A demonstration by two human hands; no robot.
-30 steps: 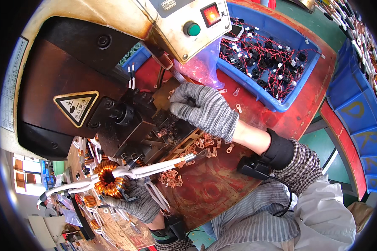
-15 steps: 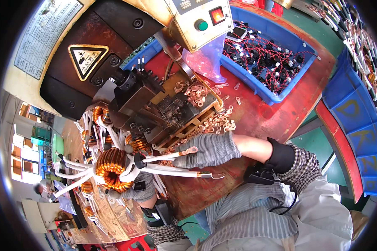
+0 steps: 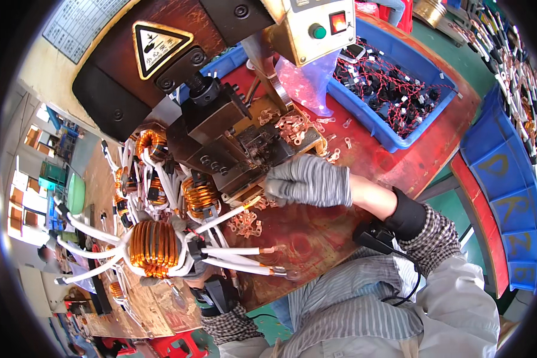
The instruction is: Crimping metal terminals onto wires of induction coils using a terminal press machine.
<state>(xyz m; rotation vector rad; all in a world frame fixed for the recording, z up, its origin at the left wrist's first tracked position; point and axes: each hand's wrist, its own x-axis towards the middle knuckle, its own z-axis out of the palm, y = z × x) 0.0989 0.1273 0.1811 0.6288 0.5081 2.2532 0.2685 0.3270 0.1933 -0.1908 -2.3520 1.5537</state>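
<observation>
A coil of copper wire on a ring core (image 3: pixel 154 249), with white-sleeved leads out of both sides, is held above the table at the left. My left hand (image 3: pixel 192 271), in a grey knit glove, grips it from behind and below; the coil hides most of its fingers. My right hand (image 3: pixel 310 181), in a striped grey glove, is by the front edge of the press, over loose copper terminals (image 3: pixel 244 224). Its fingers are curled together, and what they hold is hidden. One white lead (image 3: pixel 227 216) slants up from the coil, its copper-coloured end just short of those fingers.
Beyond my right hand stands the press's dark die block (image 3: pixel 218 128), with copper lugs (image 3: pixel 292 129) heaped beside it. More coils (image 3: pixel 200 194) lie left of the press. A blue bin (image 3: pixel 394 89) of black parts with red wires sits at the back right.
My right hand has left the coil's lead and moved up to the press edge, its fingers now curled. The coil has turned so its hole no longer faces me. The view has shifted slightly.
</observation>
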